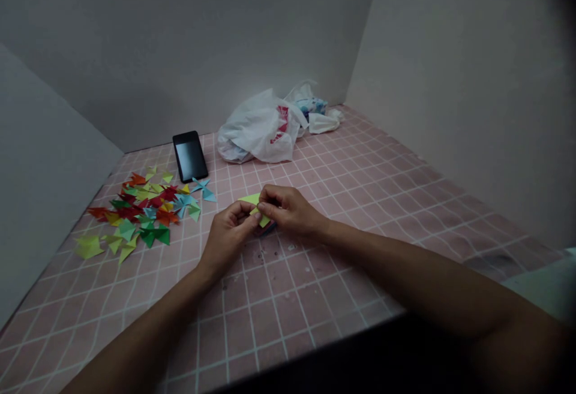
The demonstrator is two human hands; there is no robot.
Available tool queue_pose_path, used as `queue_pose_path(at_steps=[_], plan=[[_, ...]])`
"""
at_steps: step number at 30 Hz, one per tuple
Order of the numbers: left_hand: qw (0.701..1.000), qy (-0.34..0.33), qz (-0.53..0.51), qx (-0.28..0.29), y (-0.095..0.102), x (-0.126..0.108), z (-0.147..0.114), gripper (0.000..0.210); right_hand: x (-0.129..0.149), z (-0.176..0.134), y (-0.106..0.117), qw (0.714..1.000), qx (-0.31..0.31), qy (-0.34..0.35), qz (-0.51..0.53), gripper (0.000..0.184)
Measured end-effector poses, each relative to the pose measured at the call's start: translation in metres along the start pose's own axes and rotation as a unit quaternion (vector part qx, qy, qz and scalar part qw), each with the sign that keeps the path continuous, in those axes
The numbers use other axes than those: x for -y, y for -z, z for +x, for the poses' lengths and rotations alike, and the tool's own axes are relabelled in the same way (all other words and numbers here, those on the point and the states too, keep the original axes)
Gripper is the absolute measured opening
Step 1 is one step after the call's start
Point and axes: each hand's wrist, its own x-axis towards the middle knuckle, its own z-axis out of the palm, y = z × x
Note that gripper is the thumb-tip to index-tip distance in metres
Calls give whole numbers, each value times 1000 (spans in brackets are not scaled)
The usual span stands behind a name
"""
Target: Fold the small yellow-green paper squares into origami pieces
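Between my two hands is a small piece of yellow-green origami paper (264,221), held just above the pink checked table. My left hand (231,226) pinches its left side between thumb and fingers. On the right side, the thumb and curled fingers of my right hand (290,211) grip the same paper. More yellow-green paper (249,198) shows behind the fingertips; whether it is part of the held piece I cannot tell. Something darker, red and blue, peeks out beneath the hands, mostly hidden.
Many folded paper pieces (148,205) in red, orange, yellow, green and blue lie spread at the left. A black phone (189,157) lies behind them. By the back wall sit a white plastic bag (256,127) and a crumpled wrapper (312,106). Walls enclose the pink tablecloth (360,184).
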Motion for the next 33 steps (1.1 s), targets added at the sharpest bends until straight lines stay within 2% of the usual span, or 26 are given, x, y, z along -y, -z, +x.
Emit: queue_pose_path(at_steps=[4,9,13,18,26,30,33], plan=[[1000,3,-8,-6,1,2,0,26,-1,0,0,1000,9,-8,19,14],[998,5,-27,-53,1,0,-1,25,-6,2,0,998,32,-25,46,17],[997,29,-15,-64,0,-4,-1,30,-7,4,2,999,30,-18,9,14],[997,39,1,-70,-1,-8,-1,31,-1,4,6,997,20,21,-68,15],[995,61,-19,-83,1,-5,1,26,-1,3,6,999,10,3,-51,13],[996,27,50,-68,2,-6,2,25,-2,5,6,997,13,30,-63,12],[993,-19,74,-88,2,-8,1,21,-2,5,4,1000,-8,19,-8,15]])
